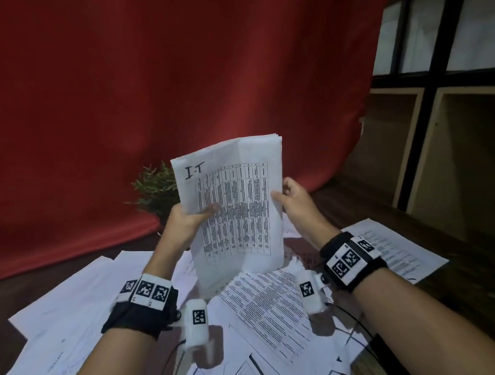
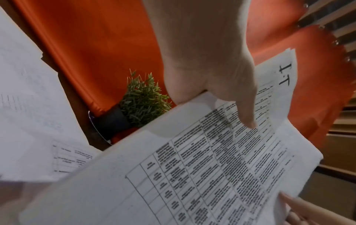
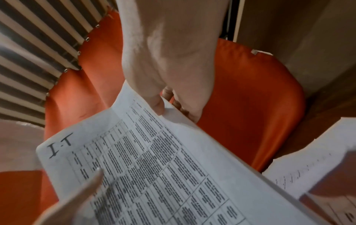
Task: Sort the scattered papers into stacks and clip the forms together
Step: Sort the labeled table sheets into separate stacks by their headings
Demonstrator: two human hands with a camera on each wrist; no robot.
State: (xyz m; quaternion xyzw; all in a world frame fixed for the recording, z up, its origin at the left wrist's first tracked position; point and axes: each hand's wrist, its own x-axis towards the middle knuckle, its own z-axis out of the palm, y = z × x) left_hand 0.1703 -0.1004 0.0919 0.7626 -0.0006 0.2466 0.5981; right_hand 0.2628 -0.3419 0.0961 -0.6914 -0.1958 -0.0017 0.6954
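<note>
I hold a thin stack of printed forms (image 1: 235, 205) upright above the table; its top sheet bears a table grid and a handwritten "I.T". My left hand (image 1: 189, 219) grips the stack's left edge, thumb pressed on the front. My right hand (image 1: 291, 199) pinches the right edge, thumb in front and fingers behind. The left wrist view shows the same forms (image 2: 192, 159) under the left hand's (image 2: 221, 85) thumb. In the right wrist view the forms (image 3: 154, 167) are pinched by the right hand (image 3: 169, 97). Many loose papers (image 1: 261, 304) lie scattered on the table below.
A small potted plant (image 1: 154, 192) stands behind the stack, against a red cloth backdrop (image 1: 177, 76). More sheets (image 1: 398, 248) lie at the right on the dark wooden table (image 1: 461, 296). Open wooden shelving (image 1: 453, 148) stands at the right.
</note>
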